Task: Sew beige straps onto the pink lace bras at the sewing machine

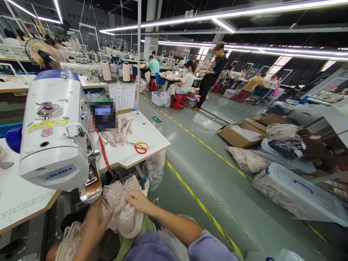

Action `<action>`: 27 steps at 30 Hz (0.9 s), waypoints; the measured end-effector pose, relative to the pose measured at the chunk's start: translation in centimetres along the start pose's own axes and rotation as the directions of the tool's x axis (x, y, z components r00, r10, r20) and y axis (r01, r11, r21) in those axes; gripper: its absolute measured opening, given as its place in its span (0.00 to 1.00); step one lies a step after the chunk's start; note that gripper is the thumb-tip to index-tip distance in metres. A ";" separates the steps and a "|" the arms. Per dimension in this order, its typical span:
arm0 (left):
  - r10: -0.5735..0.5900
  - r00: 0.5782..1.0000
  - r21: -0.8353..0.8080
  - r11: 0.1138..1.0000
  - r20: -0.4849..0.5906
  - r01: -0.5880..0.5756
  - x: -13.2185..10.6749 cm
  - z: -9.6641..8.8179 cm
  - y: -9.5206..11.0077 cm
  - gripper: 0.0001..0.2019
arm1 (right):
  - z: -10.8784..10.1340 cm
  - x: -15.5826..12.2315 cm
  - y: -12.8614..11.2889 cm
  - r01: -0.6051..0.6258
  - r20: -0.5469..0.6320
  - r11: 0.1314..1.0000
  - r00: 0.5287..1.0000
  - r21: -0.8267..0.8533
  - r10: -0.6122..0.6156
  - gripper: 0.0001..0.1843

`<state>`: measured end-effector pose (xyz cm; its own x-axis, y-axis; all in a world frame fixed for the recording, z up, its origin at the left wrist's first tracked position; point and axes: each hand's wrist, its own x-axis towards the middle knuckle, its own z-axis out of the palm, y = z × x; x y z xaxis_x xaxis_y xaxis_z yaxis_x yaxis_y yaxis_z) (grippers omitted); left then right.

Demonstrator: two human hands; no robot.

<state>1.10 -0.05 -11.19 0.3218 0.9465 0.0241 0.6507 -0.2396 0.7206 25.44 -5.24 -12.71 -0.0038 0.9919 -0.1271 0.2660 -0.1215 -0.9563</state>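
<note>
- A garment factory hall with a smooth grey-green floor (217, 170).
- A pale pink lace garment with soft rounded cups (123, 215) is bunched between both hands.
- The right hand (138, 200) pinches its frilly upper edge, fingers closed.
- The left hand (94, 226), blurred, lies against its left side; the grip is unclear.
- A glossy white sewing machine (54, 137) is just above the left hand.
- Yellow-handled scissors (140, 146) lie well beyond the right hand.
</note>
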 end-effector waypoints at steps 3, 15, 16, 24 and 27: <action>0.038 0.905 -0.326 0.939 0.424 0.114 -1.7 3.2 5.0 0.27 | 1.7 -2.6 -2.7 0.058 0.099 0.998 0.993 -0.005 -0.057 0.31; -0.165 0.900 -0.512 0.775 0.403 0.371 -4.3 -0.9 5.7 0.29 | -11.3 17.0 -5.2 -0.020 -0.361 0.925 0.924 -0.379 -0.127 0.14; -0.190 0.899 -0.531 0.752 0.394 0.391 -4.4 -0.9 5.8 0.29 | -11.9 19.1 -5.5 -0.044 -0.378 0.914 0.918 -0.403 -0.122 0.13; -0.286 0.867 -0.537 0.693 0.407 0.481 -4.6 -0.8 5.5 0.31 | -12.8 30.1 -6.1 -0.360 -0.525 0.834 0.845 -0.418 0.101 0.16; -0.291 0.862 -0.534 0.689 0.415 0.490 -4.4 -0.8 5.3 0.32 | -12.5 31.4 -5.7 -0.407 -0.560 0.823 0.818 -0.397 0.135 0.16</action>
<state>2.58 -5.32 -6.98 0.3736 0.7957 -0.4767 0.2382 0.4144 0.8784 35.84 27.04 -7.93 0.5721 0.8158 -0.0853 0.6030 -0.4888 -0.6305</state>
